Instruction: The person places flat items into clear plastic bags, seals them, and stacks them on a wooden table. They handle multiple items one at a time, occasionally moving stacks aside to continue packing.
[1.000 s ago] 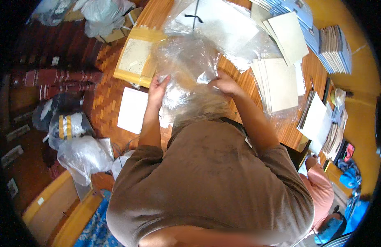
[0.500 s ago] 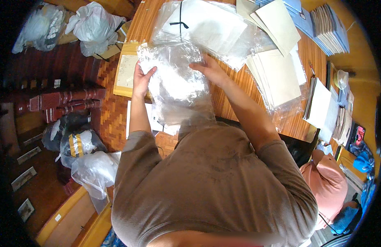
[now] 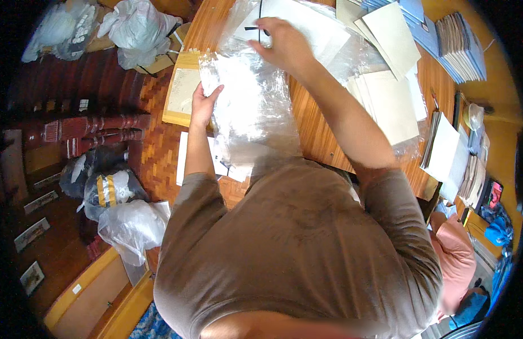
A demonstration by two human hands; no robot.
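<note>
My left hand grips the left edge of a shiny clear plastic sleeve, thumb on top. The sleeve hangs over the near table edge toward my shirt, and glare hides much of its surface. My right hand is off the sleeve, reaching over the far part of the table with thumb and fingers apart. Its fingertips are beside a thin black strip with a short crosspiece. That strip lies over white sheets in clear plastic; whether the fingers touch it I cannot tell.
Cream envelopes lie on the wooden table's right side. Blue-edged folders are stacked at the far right. A yellow-edged packet lies left of the sleeve. Stuffed plastic bags sit at left. A person in pink is at lower right.
My right hand has let go of the sleeve's right side and moved up and away to the black strip. The left hand still holds the sleeve; the whole view has shifted slightly.
</note>
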